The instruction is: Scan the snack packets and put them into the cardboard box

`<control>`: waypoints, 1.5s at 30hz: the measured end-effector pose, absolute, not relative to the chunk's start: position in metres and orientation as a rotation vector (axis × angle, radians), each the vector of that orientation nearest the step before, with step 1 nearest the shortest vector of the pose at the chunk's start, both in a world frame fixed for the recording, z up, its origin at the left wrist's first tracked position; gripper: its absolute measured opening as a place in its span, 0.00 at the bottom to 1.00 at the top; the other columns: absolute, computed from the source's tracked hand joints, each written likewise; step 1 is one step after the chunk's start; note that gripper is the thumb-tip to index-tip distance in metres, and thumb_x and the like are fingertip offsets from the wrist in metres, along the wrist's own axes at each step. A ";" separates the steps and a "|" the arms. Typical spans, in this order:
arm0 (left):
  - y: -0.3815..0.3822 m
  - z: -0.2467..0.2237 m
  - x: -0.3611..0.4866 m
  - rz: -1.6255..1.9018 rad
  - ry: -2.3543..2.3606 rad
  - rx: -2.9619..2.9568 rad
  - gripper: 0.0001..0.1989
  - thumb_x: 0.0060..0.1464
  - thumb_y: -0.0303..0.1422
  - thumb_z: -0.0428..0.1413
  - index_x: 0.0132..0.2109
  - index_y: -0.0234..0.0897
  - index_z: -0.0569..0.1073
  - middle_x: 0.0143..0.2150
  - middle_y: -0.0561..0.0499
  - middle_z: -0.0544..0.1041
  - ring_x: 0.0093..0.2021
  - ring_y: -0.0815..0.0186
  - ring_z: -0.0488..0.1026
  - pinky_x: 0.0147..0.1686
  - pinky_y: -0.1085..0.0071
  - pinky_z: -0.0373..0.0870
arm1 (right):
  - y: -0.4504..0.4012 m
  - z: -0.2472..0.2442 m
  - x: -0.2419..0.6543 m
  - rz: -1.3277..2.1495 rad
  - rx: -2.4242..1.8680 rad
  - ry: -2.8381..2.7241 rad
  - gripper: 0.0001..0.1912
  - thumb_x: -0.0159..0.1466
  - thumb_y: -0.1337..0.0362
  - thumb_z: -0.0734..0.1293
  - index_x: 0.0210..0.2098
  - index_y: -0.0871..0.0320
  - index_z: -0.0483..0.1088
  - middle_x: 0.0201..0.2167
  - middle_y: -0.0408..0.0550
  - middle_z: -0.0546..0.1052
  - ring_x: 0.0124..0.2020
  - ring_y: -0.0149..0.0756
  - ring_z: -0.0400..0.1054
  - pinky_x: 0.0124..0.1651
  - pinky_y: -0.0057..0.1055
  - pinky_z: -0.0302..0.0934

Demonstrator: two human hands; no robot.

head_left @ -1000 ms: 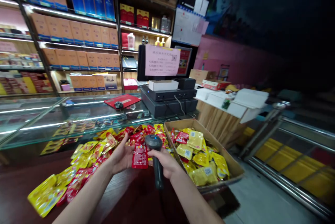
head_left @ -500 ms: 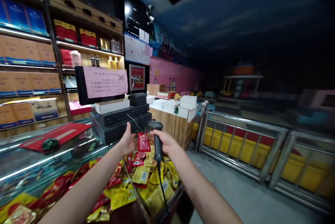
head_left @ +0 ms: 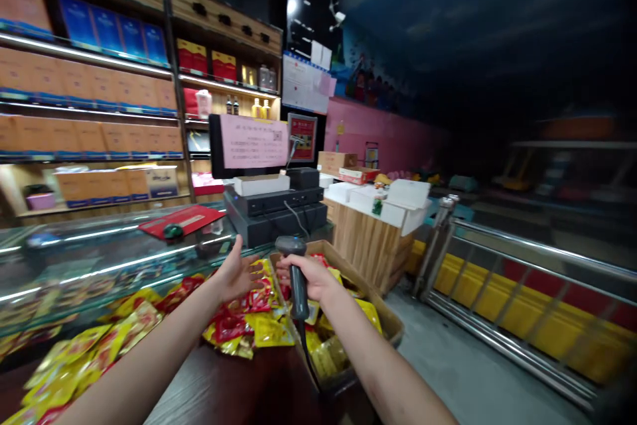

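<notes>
My right hand [head_left: 314, 277] is wrapped around the grip of a dark grey barcode scanner [head_left: 298, 289], its head tipped up and its black cord hanging down into a cardboard box [head_left: 393, 329]. Yellow and red snack packets [head_left: 367, 312] fill the box beneath. To the left, my left hand [head_left: 239, 277] is held with thumb up and fingers spread, and no packet shows in it. Just under it lies a loose pile of red and yellow snack packets [head_left: 271, 331] beside the box. More packets [head_left: 82, 362] are heaped along the counter at the lower left.
A screen with a pink notice [head_left: 255, 143] stands behind black cash drawers [head_left: 276, 219]. The glass counter [head_left: 114, 259] bears a red folder [head_left: 182, 221] and a dark mouse [head_left: 173, 232]. Boxed goods line the shelves [head_left: 89, 126]. A metal railing [head_left: 517, 249] runs along the right.
The view has swung left. The red packet that was between my hands has left them, and my left hand is now apart from the scanner. My right hand still grips the scanner.
</notes>
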State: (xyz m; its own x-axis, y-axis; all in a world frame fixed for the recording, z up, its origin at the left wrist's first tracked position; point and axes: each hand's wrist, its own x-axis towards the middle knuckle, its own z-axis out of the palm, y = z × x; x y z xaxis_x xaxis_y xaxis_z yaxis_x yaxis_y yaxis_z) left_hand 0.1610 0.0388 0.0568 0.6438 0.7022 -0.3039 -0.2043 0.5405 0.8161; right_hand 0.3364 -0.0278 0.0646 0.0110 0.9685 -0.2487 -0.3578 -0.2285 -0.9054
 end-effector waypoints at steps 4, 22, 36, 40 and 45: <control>0.012 0.058 0.084 0.684 0.694 0.722 0.44 0.45 0.64 0.40 0.54 0.31 0.64 0.54 0.36 0.66 0.53 0.52 0.65 0.48 0.59 0.62 | -0.021 0.054 0.269 1.715 -1.091 -0.834 0.06 0.48 0.70 0.69 0.26 0.62 0.68 0.21 0.44 0.73 0.23 0.28 0.67 0.28 0.24 0.63; -0.065 -0.046 -0.170 1.242 1.738 1.069 0.25 0.51 0.48 0.50 0.54 0.45 0.68 0.67 0.51 0.52 0.67 0.54 0.25 0.61 0.50 0.32 | -0.025 -0.026 0.063 1.837 -1.164 -1.002 0.08 0.43 0.70 0.69 0.26 0.63 0.71 0.18 0.40 0.71 0.20 0.27 0.63 0.26 0.25 0.56; -0.073 -0.093 -0.013 1.264 1.960 1.443 0.32 0.47 0.49 0.54 0.59 0.45 0.64 0.66 0.41 0.51 0.66 0.45 0.40 0.58 0.49 0.19 | -0.066 -0.074 0.122 1.633 -1.260 -0.714 0.09 0.44 0.66 0.70 0.26 0.62 0.72 0.18 0.41 0.72 0.20 0.28 0.64 0.25 0.25 0.58; -0.073 -0.099 0.041 1.346 1.850 1.436 0.29 0.48 0.47 0.54 0.57 0.44 0.67 0.65 0.42 0.52 0.65 0.41 0.36 0.59 0.48 0.24 | -0.078 -0.074 0.169 1.465 -1.266 -0.670 0.11 0.43 0.67 0.71 0.28 0.62 0.73 0.21 0.41 0.73 0.21 0.28 0.63 0.27 0.25 0.59; -0.075 -0.104 0.056 1.330 2.053 1.480 0.24 0.51 0.44 0.51 0.50 0.35 0.72 0.54 0.35 0.63 0.59 0.44 0.54 0.58 0.52 0.42 | -0.096 -0.058 0.195 1.258 -1.240 -0.789 0.12 0.44 0.64 0.71 0.29 0.61 0.73 0.23 0.41 0.74 0.29 0.33 0.67 0.34 0.27 0.60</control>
State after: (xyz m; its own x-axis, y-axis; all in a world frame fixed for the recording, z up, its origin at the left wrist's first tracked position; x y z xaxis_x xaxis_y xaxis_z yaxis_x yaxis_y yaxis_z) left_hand 0.0558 -0.0751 -0.1045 -0.4347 0.8586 0.2718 0.5990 0.0502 0.7992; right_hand 0.1950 -0.0964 -0.0582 0.2016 0.9621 -0.1839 -0.2532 -0.1301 -0.9586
